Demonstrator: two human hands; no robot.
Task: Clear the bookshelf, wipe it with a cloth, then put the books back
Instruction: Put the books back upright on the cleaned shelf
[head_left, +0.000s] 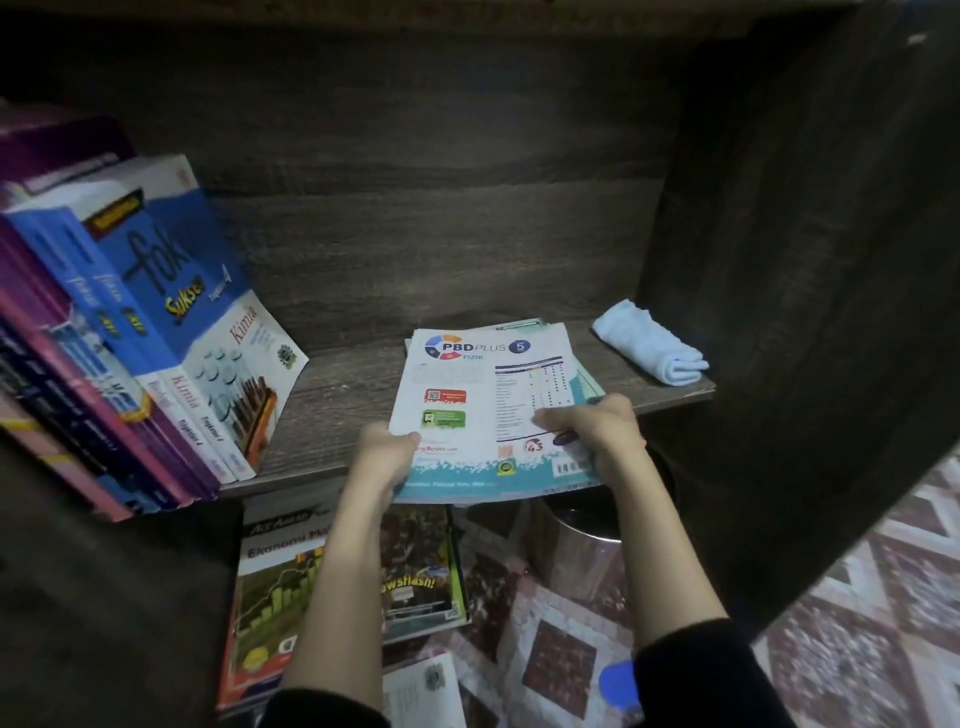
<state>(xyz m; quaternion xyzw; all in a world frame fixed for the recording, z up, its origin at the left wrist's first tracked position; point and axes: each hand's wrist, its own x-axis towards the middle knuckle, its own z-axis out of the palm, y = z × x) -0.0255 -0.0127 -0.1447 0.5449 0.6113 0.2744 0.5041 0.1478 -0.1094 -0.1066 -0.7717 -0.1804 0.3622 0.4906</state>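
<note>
Dark wood-grain shelf (343, 395) fills most of my view, and its board is where the work is. On the left a row of books (156, 332) leans to the right, the outermost one tilted well over, with bare board between it and the stack of workbooks (483, 395) I hold. That stack lies flat, right of the middle, its far part on the board and its near edge hanging over the front. Far right, apart from the stack, sits the folded pale blue cloth (649, 343). My left hand (384, 457) clasps the stack's near left corner. My right hand (597, 426) clasps the near right edge, fingers curled over the top cover. I judge these are going back in, though I cannot be sure. The covers are thin and slippery, so I should squeeze evenly on both sides to keep them from fanning. Then I should tip the stack upright and press it against the leaning row, keeping clear of the cloth.
</note>
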